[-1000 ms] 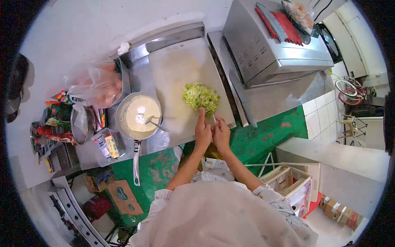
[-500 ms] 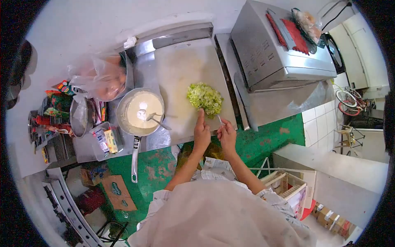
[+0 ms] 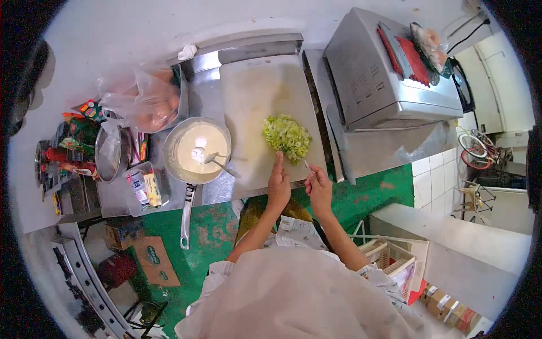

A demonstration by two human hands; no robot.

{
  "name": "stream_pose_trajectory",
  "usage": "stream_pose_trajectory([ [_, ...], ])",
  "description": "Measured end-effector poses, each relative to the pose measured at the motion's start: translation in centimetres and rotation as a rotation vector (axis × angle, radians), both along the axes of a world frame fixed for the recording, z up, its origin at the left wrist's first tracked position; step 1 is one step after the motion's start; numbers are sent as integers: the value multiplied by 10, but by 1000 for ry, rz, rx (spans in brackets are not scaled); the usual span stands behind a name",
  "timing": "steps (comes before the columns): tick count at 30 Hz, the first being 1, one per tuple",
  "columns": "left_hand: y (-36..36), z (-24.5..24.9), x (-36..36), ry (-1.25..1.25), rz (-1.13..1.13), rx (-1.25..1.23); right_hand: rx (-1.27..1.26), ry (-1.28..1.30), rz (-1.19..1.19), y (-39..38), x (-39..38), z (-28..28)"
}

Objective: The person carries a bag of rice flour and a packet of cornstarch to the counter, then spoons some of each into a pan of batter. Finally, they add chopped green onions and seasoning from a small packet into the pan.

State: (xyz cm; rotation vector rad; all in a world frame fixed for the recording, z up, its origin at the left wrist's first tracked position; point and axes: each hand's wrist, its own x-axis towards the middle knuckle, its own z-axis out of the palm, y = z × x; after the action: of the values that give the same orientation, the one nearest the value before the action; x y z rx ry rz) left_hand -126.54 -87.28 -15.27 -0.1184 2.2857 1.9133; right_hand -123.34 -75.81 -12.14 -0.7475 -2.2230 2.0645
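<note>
A heap of chopped light-green vegetable lies on the white cutting board. My left hand is at the near edge of the heap, fingers stretched forward and close to the pieces. To its right, my right hand is closed around a knife, whose thin blade shows only in small part, pointing at the heap. Left of the board stands a saucepan of creamy pale mixture, with a metal spoon or ladle resting in it.
A plastic bag of eggs, a steel bowl and a clear tub with packets crowd the left. The pan handle juts past the counter edge. A metal oven stands right, beside a long metal strip.
The whole view has shifted slightly. My hands are a little farther apart, the right one having moved slightly right with the knife. The heap looks much the same.
</note>
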Motion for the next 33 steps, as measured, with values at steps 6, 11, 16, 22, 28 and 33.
stream_pose_trajectory([
  [6,-2,-17,2,92,54,-38,-129,-8,35,2,-8,13],
  [11,-12,-20,0,-36,-30,94,-182,-69,62,-6,-20,39],
  [16,-16,-26,5,174,-70,-93,-46,-7,256,-16,-39,59],
  [22,-8,-60,7,166,-42,-54,69,62,481,-57,-75,58],
  [28,-3,-84,15,28,-102,-92,234,114,773,-122,-122,27],
  [33,3,-94,12,275,16,-94,1150,807,1033,-147,-131,35],
])
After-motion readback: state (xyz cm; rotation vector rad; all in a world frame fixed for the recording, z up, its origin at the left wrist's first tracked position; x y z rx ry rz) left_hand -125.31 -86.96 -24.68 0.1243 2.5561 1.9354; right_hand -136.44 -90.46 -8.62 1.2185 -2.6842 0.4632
